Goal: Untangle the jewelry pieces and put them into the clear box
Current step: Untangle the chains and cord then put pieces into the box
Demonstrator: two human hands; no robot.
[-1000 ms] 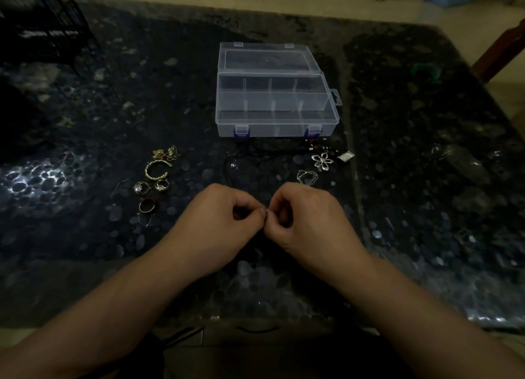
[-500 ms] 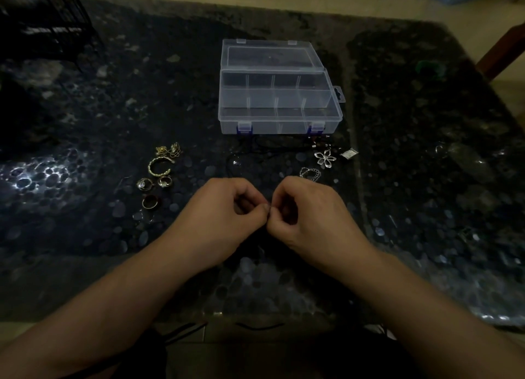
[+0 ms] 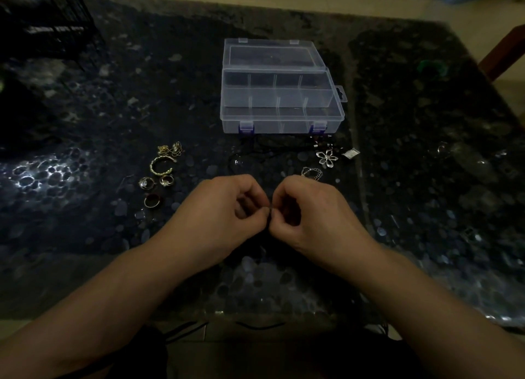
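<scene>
Wide dark pebble-patterned table (image 3: 426, 208) fills the view, and at its far middle sits the clear box (image 3: 281, 117), lid thrown back, every compartment that shows looking bare, so by my read nothing has gone in yet. Down front, the left hand (image 3: 218, 216) and right hand (image 3: 315, 216) meet knuckle to knuckle just above the table, fingers curled in, thumb and forefinger tips of each pinching one tiny piece (image 3: 270, 211) between them; it is too small and dim to name, likely a clasp or a bit of chain being worked loose. Left of the hands lies a gold cluster: an open cuff bangle (image 3: 161, 165), a knot of small gold bits (image 3: 170, 149) just beyond it, and three rings (image 3: 154, 184) nearer in. Right of centre, a black cord necklace (image 3: 255, 151) snakes along just in front of the box, with a silver flower pendant (image 3: 327, 157) at its right end, a small silver tag (image 3: 350, 153) beside that, and a fine silver chain (image 3: 312, 172) just past the right knuckles. Early stage, I'd say: all the sorting is still to come.
</scene>
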